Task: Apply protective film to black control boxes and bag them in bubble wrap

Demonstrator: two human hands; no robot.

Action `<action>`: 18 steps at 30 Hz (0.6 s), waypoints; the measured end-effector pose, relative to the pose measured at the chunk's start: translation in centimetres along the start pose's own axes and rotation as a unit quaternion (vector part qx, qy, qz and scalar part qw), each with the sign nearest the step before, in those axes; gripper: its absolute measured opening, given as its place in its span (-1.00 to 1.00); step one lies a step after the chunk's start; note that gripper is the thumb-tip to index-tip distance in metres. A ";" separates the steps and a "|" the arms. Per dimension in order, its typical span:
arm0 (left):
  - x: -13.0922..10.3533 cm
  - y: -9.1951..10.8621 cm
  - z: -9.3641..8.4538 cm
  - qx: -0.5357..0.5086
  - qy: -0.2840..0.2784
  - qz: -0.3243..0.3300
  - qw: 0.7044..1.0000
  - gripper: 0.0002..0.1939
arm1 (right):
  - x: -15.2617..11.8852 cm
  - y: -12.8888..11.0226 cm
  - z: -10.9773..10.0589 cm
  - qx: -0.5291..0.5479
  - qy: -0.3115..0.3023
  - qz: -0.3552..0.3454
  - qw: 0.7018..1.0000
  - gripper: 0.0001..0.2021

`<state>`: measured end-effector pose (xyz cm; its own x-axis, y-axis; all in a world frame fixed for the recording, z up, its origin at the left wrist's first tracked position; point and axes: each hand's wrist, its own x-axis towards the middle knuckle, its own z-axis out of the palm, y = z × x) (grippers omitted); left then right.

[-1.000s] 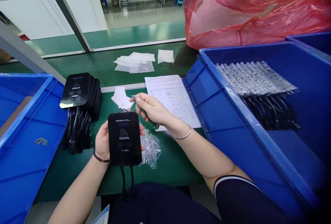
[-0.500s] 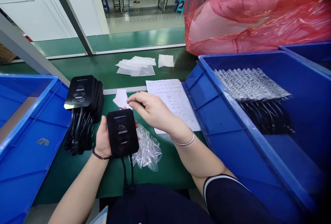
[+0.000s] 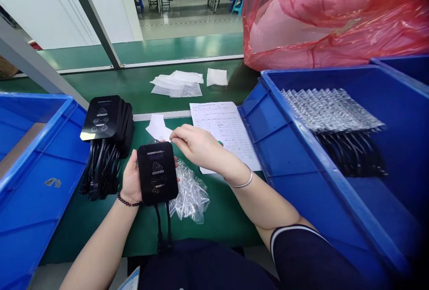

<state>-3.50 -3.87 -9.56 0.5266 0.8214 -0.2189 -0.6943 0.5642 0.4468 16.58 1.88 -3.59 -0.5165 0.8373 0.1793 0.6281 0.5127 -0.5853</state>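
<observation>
My left hand [image 3: 131, 178] is wrapped round a black control box [image 3: 158, 171] with a RHINO logo, its face turned up and two short black cables hanging from its lower edge. My right hand [image 3: 197, 145] is pinched just beyond the box's upper right corner; what its fingertips hold, if anything, I cannot make out. White paper slips [image 3: 157, 125] lie behind the box. Beside it on the green bench is a crumpled pile of clear plastic bags [image 3: 191, 194]. A stack of similar black boxes [image 3: 105, 120] stands to the left, cables towards me.
Blue bins flank the bench: the left bin [image 3: 72, 147] and the right bin [image 3: 301, 165], which holds bubble-wrapped items [image 3: 331, 109] with black cables. A handwritten sheet [image 3: 228, 133], white packets [image 3: 177, 82] and a red plastic bag [image 3: 321, 26] lie further back.
My right hand has moved slightly down and to the right, a little further from the box. The left hand keeps its hold, and the view has shifted slightly.
</observation>
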 end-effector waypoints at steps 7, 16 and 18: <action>0.0 -0.2 -0.7 -0.008 -0.065 -0.010 0.998 -0.28 | -0.1 0.0 -0.3 -0.036 -0.025 0.000 0.999 -0.75; 0.1 -0.3 -0.6 -0.007 -0.077 -0.006 0.997 -0.30 | 0.0 0.0 -0.5 -0.053 -0.042 0.020 0.998 -0.76; 0.1 -0.2 -0.7 -0.009 -0.079 -0.012 0.997 -0.28 | 0.0 0.1 -0.5 -0.057 -0.046 0.023 0.997 -0.76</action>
<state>-3.64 -3.84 -10.32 0.6124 0.7856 -0.0886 -0.6888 0.5852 0.4279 16.89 2.05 -3.26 -0.5340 0.8419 0.0781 0.7119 0.4975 -0.4958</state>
